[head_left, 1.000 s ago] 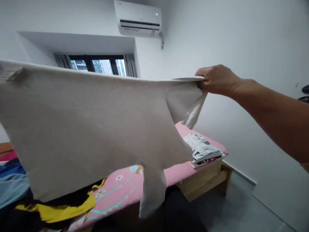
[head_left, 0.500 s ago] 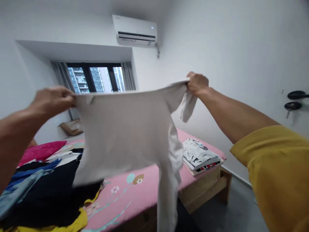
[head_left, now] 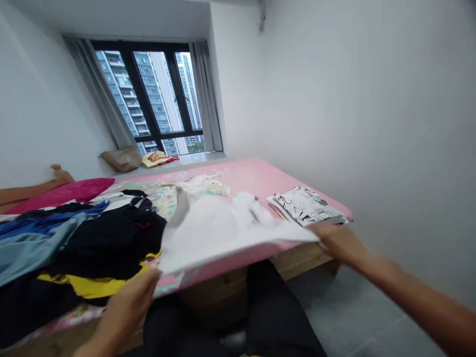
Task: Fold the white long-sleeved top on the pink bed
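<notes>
At the far left, a wooden headboard (head_left: 17, 196) with a rounded knob stands behind a smooth, deep-pink pillow (head_left: 76, 193). In front sprawls a heap of clothes (head_left: 111, 238), soft and crumpled: dull light-blue fabric, brighter blue folds, dark cloth and a bright yellow strip curving along the near side. Beyond, on the window ledge (head_left: 201, 157), slumps a creased brown bag (head_left: 124, 159), seemingly paper; what it holds cannot be seen. A yellow packet with red markings (head_left: 158, 158) lies just beside it.

The left hand (head_left: 130, 305) is blurred, its fingers closed on the near left corner of a pale shirt (head_left: 219, 233). The shirt spreads between both hands over the near edge of the bed, thin and matte, its near edge drawn nearly straight and rising to the right, its far part rumpled. Blur hides whether that far part touches the pink sheet (head_left: 249, 178), which is smooth here and patterned further left. Below runs the bed's plain wooden side (head_left: 301, 258).

Further right, a flat, neatly squared stack of folded clothes (head_left: 307, 206), white with black line drawings on top, lies near the sheet's corner. The right hand (head_left: 332, 240), also blurred, clamps the shirt's near right corner just in front of that stack.
</notes>
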